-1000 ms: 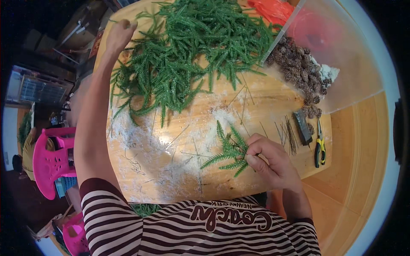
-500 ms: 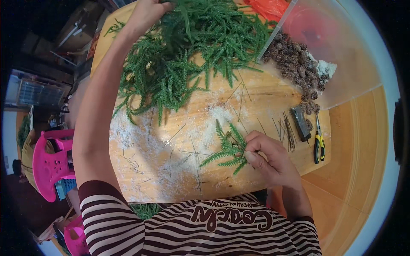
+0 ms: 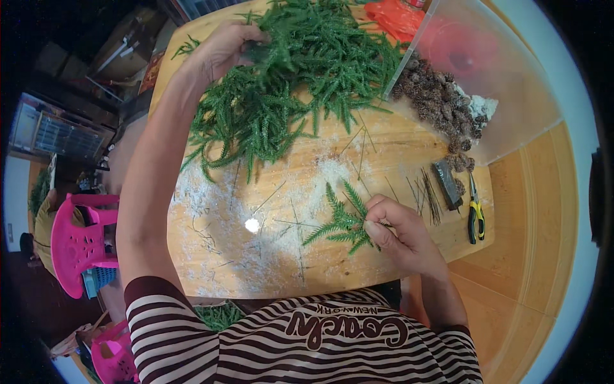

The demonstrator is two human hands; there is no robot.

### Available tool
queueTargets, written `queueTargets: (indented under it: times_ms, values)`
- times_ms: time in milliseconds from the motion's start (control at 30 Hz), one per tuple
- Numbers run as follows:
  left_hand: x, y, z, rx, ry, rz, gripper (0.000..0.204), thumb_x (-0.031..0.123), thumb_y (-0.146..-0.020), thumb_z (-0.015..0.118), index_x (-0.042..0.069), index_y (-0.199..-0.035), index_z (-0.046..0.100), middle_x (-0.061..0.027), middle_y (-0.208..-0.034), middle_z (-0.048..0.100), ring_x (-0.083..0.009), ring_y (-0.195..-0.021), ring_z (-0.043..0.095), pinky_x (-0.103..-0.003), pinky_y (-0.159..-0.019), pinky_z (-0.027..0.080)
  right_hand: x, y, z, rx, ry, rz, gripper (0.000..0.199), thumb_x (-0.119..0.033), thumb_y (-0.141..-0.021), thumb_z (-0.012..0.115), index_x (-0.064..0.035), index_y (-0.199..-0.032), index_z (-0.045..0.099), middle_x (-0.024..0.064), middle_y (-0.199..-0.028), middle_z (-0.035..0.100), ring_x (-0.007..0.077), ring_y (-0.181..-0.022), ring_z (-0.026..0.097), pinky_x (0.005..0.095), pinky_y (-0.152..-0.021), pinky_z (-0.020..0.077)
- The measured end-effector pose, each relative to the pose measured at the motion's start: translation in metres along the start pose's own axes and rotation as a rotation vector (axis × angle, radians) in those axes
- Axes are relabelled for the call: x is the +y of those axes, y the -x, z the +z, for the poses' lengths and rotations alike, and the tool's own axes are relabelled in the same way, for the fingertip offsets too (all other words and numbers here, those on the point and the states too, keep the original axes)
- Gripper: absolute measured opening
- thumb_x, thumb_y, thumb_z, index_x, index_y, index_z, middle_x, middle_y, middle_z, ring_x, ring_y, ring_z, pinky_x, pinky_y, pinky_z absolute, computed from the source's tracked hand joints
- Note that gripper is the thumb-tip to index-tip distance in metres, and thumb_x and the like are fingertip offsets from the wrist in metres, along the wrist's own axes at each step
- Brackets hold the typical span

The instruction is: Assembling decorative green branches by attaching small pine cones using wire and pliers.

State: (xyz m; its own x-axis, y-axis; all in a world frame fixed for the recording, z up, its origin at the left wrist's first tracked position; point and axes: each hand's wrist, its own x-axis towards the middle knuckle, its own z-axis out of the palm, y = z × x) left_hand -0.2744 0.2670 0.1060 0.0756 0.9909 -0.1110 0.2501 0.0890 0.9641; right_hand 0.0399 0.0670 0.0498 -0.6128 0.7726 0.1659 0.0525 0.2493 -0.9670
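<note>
My right hand point(image 3: 406, 237) is closed in a pinch on a small green pine sprig point(image 3: 345, 221), whose several needle-covered tips fan out to the left above the table. Stretched out to the far side, my left hand point(image 3: 224, 51) has its fingers closed on a blurred green pine branch point(image 3: 278, 57) at the edge of a heap of similar greenery point(image 3: 339, 70). The heap partly hides its fingertips. White flakes point(image 3: 332, 173) and thin loose stems point(image 3: 297, 224) are scattered over the wooden table point(image 3: 320, 269) between my arms.
At right lie thin dark sticks point(image 3: 432, 198), a dark block point(image 3: 448, 185) and yellow-black pliers point(image 3: 476, 221). Pine cones point(image 3: 441, 102) spill from a translucent bin point(image 3: 524, 96). A red plastic bag point(image 3: 396, 19) is behind. Left of the table stands a pink chair point(image 3: 80, 246).
My left hand has come back a little toward me with the blurred branch. My right hand keeps its hold on the sprig, nearly in place. The whole view has shifted slightly.
</note>
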Motion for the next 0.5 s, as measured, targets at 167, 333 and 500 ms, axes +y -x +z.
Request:
queueTargets:
  times_ms: [167,333,500]
  values:
    - [-0.014,0.017,-0.001,0.052,-0.098,-0.005,0.019,0.01,-0.083,0.055,0.002,-0.099,0.058,-0.0055,-0.093,0.061,-0.0148,-0.081,0.059,-0.035,-0.076,0.049,0.004,0.012,0.013,0.003,-0.011,0.043,0.009,-0.008,-0.09,0.052,-0.0013,-0.085,0.048,0.0048,-0.081,0.045,0.0127,-0.071,0.043,0.0238,-0.064,0.0364]
    - [-0.026,0.024,-0.015,-0.082,0.047,-0.015,0.028,0.015,-0.087,0.056,0.006,-0.113,0.056,-0.0034,-0.106,0.059,-0.0118,-0.092,0.058,-0.033,-0.083,0.049,0.011,0.011,0.021,0.084,0.022,0.09,0.009,-0.008,-0.091,0.05,-0.0023,-0.084,0.048,0.0017,-0.081,0.045,0.0087,-0.071,0.041,0.022,-0.064,0.0354]
    - [-0.035,0.058,-0.046,0.047,-0.03,0.18,0.033,0.011,-0.086,0.055,0.003,-0.118,0.053,-0.0066,-0.107,0.06,-0.0145,-0.094,0.06,-0.03,-0.08,0.052,0.032,0.005,0.025,0.265,-0.202,0.18,0.011,-0.01,-0.092,0.049,-0.0029,-0.084,0.049,-0.0006,-0.083,0.044,0.0054,-0.072,0.039,0.02,-0.063,0.0345]
